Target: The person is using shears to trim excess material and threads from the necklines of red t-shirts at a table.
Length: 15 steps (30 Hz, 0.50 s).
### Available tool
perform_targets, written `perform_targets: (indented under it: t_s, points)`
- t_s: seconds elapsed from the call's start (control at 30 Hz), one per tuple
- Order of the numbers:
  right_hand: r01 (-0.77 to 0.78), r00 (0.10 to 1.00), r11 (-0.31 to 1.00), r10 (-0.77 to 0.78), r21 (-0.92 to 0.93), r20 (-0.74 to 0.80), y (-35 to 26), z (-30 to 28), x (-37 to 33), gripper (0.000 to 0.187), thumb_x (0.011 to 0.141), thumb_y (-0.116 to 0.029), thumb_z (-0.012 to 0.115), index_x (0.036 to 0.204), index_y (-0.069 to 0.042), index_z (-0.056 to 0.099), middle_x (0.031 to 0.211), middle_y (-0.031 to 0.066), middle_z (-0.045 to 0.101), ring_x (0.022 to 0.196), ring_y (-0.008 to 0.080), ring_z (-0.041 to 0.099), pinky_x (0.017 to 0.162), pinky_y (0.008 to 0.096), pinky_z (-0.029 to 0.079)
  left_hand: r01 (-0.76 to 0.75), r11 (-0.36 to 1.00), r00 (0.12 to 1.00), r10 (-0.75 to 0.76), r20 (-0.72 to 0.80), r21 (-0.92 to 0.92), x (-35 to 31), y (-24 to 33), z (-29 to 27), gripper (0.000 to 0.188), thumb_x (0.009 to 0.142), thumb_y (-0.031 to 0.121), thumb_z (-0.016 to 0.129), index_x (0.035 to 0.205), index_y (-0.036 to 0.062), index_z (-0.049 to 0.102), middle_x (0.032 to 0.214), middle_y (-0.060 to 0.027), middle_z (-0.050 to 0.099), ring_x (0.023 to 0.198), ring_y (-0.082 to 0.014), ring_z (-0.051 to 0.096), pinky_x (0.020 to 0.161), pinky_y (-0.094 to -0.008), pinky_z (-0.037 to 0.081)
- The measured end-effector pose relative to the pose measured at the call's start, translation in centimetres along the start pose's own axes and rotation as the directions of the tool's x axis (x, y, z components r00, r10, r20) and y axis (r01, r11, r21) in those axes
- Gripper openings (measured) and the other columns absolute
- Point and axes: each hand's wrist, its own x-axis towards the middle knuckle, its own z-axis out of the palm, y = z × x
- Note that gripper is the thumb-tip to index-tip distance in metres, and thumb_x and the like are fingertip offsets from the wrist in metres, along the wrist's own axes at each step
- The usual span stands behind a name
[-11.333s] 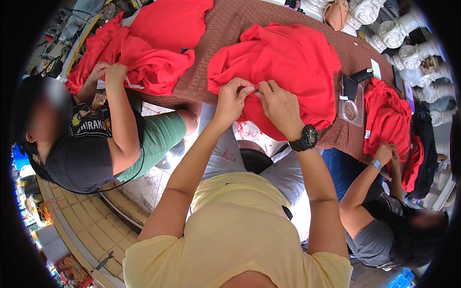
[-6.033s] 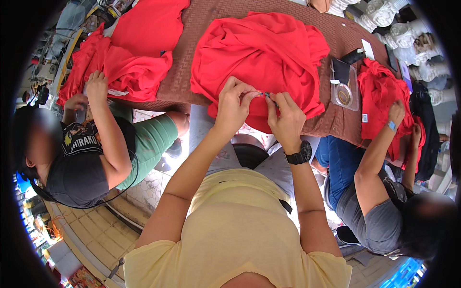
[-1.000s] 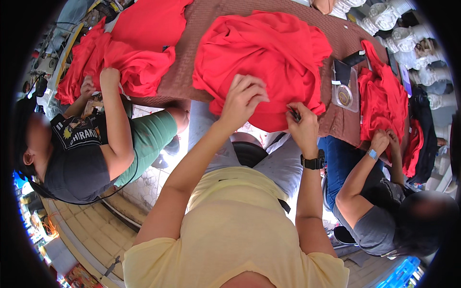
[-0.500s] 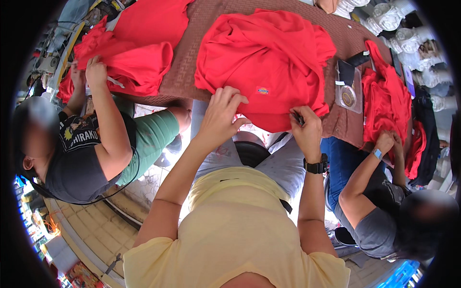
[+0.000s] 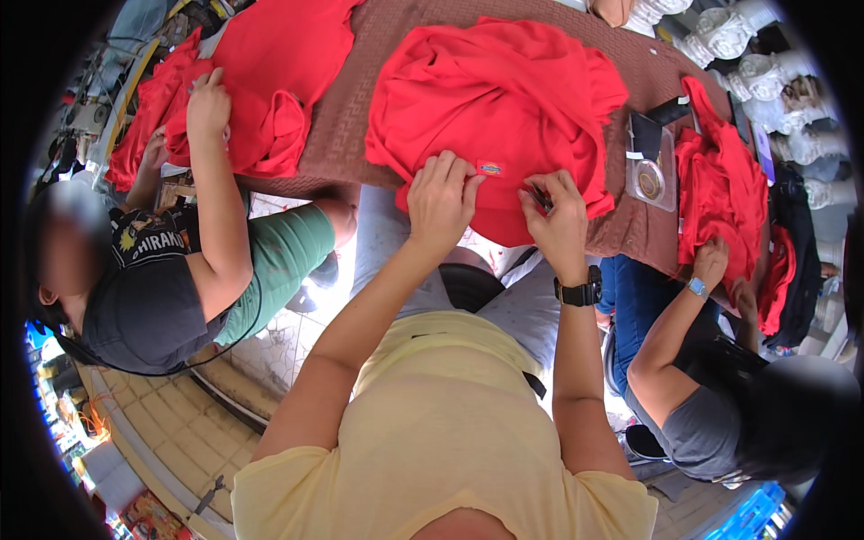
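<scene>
A red garment point(image 5: 504, 99) lies bunched on the table in front of me, its lower edge hanging over the table's front. A small coloured label point(image 5: 490, 168) is on it, between my two hands. With its fingers together, my left hand point(image 5: 443, 200) pinches the cloth just left of the label. My right hand point(image 5: 560, 214) is closed around a small dark tool point(image 5: 541, 199), mostly hidden by the fingers, so its kind is unclear. Its fingertips are at the cloth to the right of the label.
The table has a brown textured cover point(image 5: 346, 135). Co-workers sit on both sides, handling red garments point(image 5: 279, 54) at left and another red garment point(image 5: 720, 198) at right. A clear plastic box point(image 5: 652, 184) lies right of my garment. Wrapped white rolls point(image 5: 751, 76) stand far right.
Both my hands have moved inward and up over the cloth, nearer the label. The left fingers, earlier spread at the hem, have drawn together. The left co-worker's hand has moved right.
</scene>
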Motion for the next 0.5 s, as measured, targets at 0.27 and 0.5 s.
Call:
perform_targets:
  t_s: [0.27,0.5]
  points:
    - [-0.069,0.997,0.993,0.065,0.100,0.039,2.1,-0.2,-1.0,0.016,0.084,-0.008,0.074,0.097,0.000,0.069,0.089,0.0122,0.063,0.077,0.0262,0.065,0.070,0.0353,0.050,0.448,0.789,0.892,-0.368,0.262,-0.421,0.3,-1.1,-1.5,0.014,0.086,0.006,0.077,0.085,-0.0013,0.065,0.077,-0.0085,0.066,0.065,-0.0167,0.064,0.061,-0.0299,0.050]
    - [-0.103,0.995,0.990,0.101,0.100,0.018,-0.9,0.1,-0.9,0.036,0.087,-0.015,0.076,0.117,-0.001,0.060,0.098,0.0181,0.066,0.083,0.0282,0.067,0.074,0.0373,0.051,0.285,0.895,0.954,-0.229,0.195,-0.344,0.2,-2.4,-1.1,0.013,0.085,0.004,0.076,0.092,-0.0037,0.069,0.079,-0.0096,0.065,0.067,-0.0150,0.062,0.063,-0.0296,0.050]
